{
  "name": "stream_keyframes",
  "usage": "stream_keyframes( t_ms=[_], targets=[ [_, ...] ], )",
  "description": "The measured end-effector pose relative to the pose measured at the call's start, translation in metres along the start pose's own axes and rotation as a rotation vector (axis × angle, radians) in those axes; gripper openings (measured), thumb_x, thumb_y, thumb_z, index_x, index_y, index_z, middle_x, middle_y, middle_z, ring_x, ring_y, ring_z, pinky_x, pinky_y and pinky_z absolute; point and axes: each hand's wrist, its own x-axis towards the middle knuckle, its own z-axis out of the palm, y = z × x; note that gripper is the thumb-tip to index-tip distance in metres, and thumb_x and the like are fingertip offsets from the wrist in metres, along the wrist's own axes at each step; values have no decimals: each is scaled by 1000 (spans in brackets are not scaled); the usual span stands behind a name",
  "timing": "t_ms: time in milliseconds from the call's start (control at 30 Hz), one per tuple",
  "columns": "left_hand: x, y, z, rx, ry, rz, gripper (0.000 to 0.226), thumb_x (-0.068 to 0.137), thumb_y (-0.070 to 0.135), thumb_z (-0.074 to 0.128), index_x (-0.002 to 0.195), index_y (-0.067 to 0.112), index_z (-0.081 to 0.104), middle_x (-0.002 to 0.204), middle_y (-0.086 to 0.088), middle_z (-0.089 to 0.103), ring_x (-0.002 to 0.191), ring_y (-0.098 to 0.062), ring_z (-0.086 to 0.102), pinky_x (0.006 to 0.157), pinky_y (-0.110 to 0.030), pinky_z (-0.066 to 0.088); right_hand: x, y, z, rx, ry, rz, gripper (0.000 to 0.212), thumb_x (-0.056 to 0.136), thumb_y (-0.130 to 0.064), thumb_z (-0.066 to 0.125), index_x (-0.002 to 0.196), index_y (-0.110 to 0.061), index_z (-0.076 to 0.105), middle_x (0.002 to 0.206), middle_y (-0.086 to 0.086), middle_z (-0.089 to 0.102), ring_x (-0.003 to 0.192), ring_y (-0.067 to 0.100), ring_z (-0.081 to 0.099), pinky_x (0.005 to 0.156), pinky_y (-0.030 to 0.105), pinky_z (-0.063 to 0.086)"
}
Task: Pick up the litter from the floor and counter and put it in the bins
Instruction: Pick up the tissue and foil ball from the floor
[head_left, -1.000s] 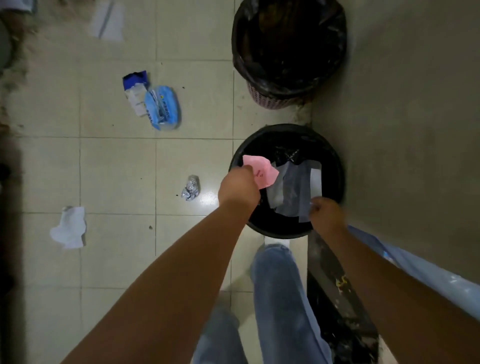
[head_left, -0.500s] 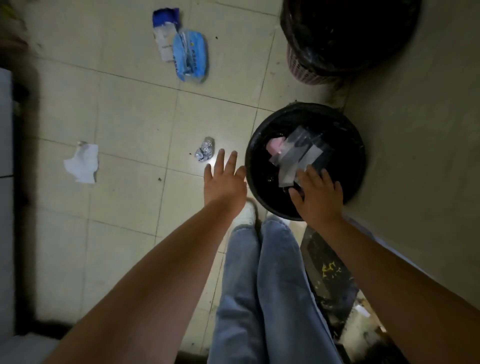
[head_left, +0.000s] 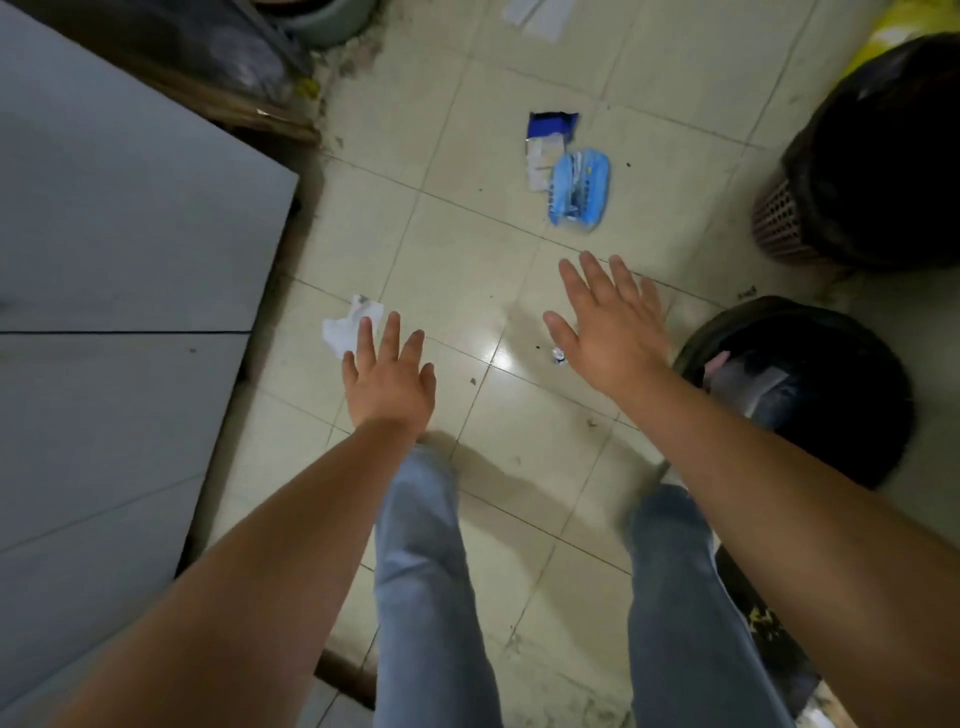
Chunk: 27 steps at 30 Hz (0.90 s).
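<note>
Litter on the floor (head_left: 467, 249), both hands empty.
Left hand (head_left: 389, 379) and right hand (head_left: 610, 322) spread flat, fingers toward twelve o'clock; crumpled white paper (head_left: 345, 325) lies at the left fingertips.

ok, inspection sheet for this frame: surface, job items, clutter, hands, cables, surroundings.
Surface: tiled floor, grubby, with a glare spot between the hands.
Job's things: crumpled white paper by the left hand; small foil wad partly hidden at the right hand's edge; blue packet and torn blue-white wrapper touching, farther out; white paper at the top edge. Near bin holds clear plastic and pink scrap; far bin looks dark inside.
Clutter: specks of dirt on tiles.
Grippers: left hand and right hand both open, fingers spread, empty.
Cables: nothing seen.
Surroundings: grey counter at left; yellow bag top right.
</note>
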Motion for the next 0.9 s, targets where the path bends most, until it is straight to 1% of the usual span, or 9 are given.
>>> stream_keyframes(
  t_ms=[100, 167, 267, 400, 467, 567, 633, 767, 900],
  targets=[
    [40, -80, -1, 15, -27, -7, 50, 102, 35, 27, 150, 25, 18, 162, 1, -1, 149, -26, -9, 122, -44, 5, 43, -73, 14, -74, -11, 40, 58, 98, -45, 19, 149, -22, 1, 161, 1, 0, 148, 27, -1, 120, 47, 5],
    [71, -129, -2, 34, -49, 24, 51, 102, 36, 27, 150, 24, 17, 162, 0, -1, 149, -26, -8, 122, -44, 6, 69, -122, 31, -26, -23, 109, 58, 98, -44, 20, 149, -21, 2, 161, 2, 1, 148, 27, -1, 121, 47, 4],
    [114, -199, 0, 78, -56, 54, 51, 102, 36, 27, 151, 25, 16, 162, 1, 1, 150, -26, -6, 121, -46, 8, 99, -192, 72, 70, -29, 161, 58, 99, -43, 22, 149, -20, 5, 161, 3, 4, 148, 26, 0, 121, 46, 5],
    [161, -258, 17, 53, -97, 51, 51, 101, 33, 32, 150, 26, 18, 162, 0, 6, 150, -26, -1, 121, -49, 13, 113, -249, 128, 124, -139, 247, 57, 99, -44, 21, 149, -22, 5, 161, 2, 3, 148, 25, 0, 121, 46, 6],
    [181, -265, 31, 16, -127, 54, 52, 101, 33, 34, 150, 26, 18, 162, -1, 10, 149, -27, 4, 119, -48, 19, 114, -257, 151, 122, -180, 289, 57, 98, -44, 20, 149, -22, 3, 161, 1, 1, 148, 24, -1, 121, 44, 4],
    [205, -261, 53, 3, -157, 141, 53, 100, 32, 37, 149, 24, 19, 160, -3, 14, 149, -27, 10, 116, -45, 26, 114, -256, 175, 49, -242, 309, 58, 98, -44, 20, 149, -21, 2, 161, 2, 1, 148, 24, -2, 121, 44, 5],
    [224, -254, 69, 15, -171, 173, 53, 100, 32, 39, 148, 20, 21, 158, -6, 20, 147, -26, 17, 114, -42, 30, 122, -250, 189, 20, -267, 329, 59, 98, -44, 20, 149, -21, 3, 161, 3, 1, 148, 25, -2, 121, 44, 5],
    [280, -238, 114, 17, -162, 126, 50, 97, 30, 47, 140, 9, 33, 143, -12, 42, 132, -27, 40, 102, -37, 42, 179, -236, 235, 1, -260, 288, 59, 98, -45, 19, 149, -22, 0, 161, 2, -2, 148, 25, -6, 121, 44, 1],
    [347, -225, 175, 74, -139, 141, 46, 96, 30, 50, 133, 3, 41, 131, -17, 51, 122, -31, 49, 96, -39, 46, 251, -217, 294, 44, -189, 261, 59, 98, -45, 21, 149, -22, 2, 161, 2, -1, 148, 26, -6, 121, 45, 0]
  ],
)
